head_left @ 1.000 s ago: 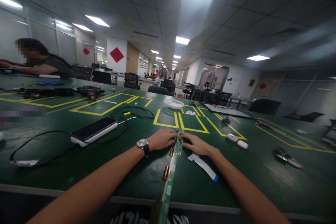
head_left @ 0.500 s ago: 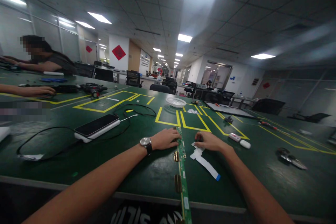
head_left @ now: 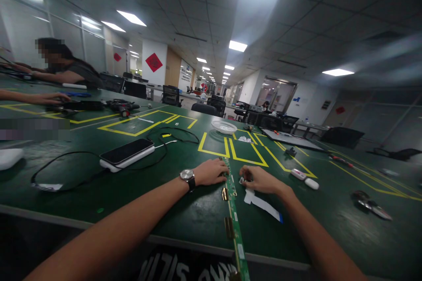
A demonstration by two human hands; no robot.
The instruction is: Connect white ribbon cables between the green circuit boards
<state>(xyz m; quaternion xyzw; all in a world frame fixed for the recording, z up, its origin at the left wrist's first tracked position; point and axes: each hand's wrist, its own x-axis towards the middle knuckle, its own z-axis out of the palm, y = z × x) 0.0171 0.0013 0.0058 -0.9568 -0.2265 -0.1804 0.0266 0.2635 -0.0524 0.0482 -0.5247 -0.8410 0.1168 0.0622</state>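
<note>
A long, narrow green circuit board runs away from me across the table's front edge, with gold-brown flex tabs along its left side. My left hand, wearing a wristwatch, lies at the board's far end with its fingers closed over the left edge. Just right of that end, my right hand pinches the end of a white flat ribbon cable. The cable's folded strip trails toward me on the table and ends in a blue tip. Fingers partly hide the pinched end, which is close to the board but seems apart from it.
Left lies a phone on a white block with a looped black cable. Ahead stands a white basket. To the right are a small white-and-pink case and a metal tool. Another person sits at far left.
My right hand has moved left toward the board, bringing the cable's end with it. My left hand stays on the board. The whole view has shifted slightly.
</note>
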